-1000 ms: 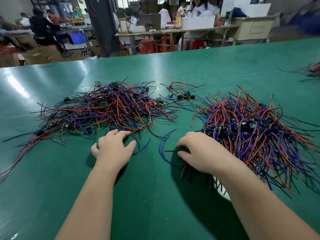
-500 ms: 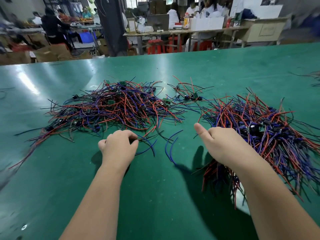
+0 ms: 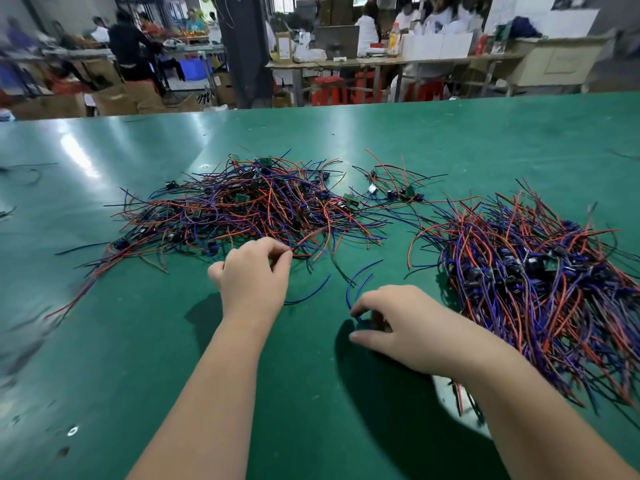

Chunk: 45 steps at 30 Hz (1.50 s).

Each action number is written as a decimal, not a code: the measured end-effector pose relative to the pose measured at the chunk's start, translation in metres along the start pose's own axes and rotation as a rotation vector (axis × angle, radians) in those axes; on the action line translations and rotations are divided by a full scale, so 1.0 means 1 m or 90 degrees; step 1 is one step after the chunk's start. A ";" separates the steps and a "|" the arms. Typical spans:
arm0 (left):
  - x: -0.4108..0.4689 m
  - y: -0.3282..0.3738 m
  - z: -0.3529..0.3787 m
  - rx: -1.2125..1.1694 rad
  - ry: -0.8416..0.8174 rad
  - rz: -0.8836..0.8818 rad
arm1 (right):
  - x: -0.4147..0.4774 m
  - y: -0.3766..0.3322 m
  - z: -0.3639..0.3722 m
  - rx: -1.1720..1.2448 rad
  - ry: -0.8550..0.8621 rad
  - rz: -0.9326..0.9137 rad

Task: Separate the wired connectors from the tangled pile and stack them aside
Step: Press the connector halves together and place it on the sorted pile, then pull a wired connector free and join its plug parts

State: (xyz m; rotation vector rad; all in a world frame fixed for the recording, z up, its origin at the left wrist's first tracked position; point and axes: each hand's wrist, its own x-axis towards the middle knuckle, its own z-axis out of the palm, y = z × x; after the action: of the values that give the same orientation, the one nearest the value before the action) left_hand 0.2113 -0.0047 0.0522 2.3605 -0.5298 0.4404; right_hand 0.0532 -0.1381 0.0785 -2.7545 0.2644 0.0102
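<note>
the left hand (image 3: 254, 278) reaches forward on a straight forearm, back of the hand up. its fingers are curled, and the thumb and forefinger tips pinch wire ends at the near edge of the tangled pile (image 3: 242, 206). that pile spreads beyond this hand and out to its left on the green worktop (image 3: 104, 341), its red, blue and black wires crossing every way.

between the hands lie a few loose blue wires (image 3: 360, 282), bent in an arc. beyond them sits a small cluster (image 3: 391, 192) of wired connectors, apart from the big pile.

the right hand (image 3: 398, 323) is nearer the body, palm down. its fingers curl over the near end of the blue wires and the thumb is straight below them; whether it grips them i cannot tell.

just right of this hand lies the sorted heap (image 3: 536, 271), its wires running roughly one way. a white object (image 3: 450, 400) shows under the right forearm, mostly hidden.
</note>
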 end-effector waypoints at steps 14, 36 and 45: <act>0.008 0.030 -0.031 -1.060 -0.098 -0.232 | 0.012 -0.007 0.008 0.476 0.252 0.004; -0.014 0.055 -0.035 -0.916 -0.468 -0.246 | 0.002 -0.014 -0.023 1.109 0.253 0.020; -0.022 0.060 -0.026 -0.797 -0.392 -0.146 | 0.006 -0.015 -0.019 1.155 0.147 0.057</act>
State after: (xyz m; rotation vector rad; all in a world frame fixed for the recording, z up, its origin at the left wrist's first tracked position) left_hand 0.1595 -0.0232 0.0928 1.2400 -0.5515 -0.6150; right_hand 0.0615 -0.1330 0.1017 -0.9332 0.2435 -0.3390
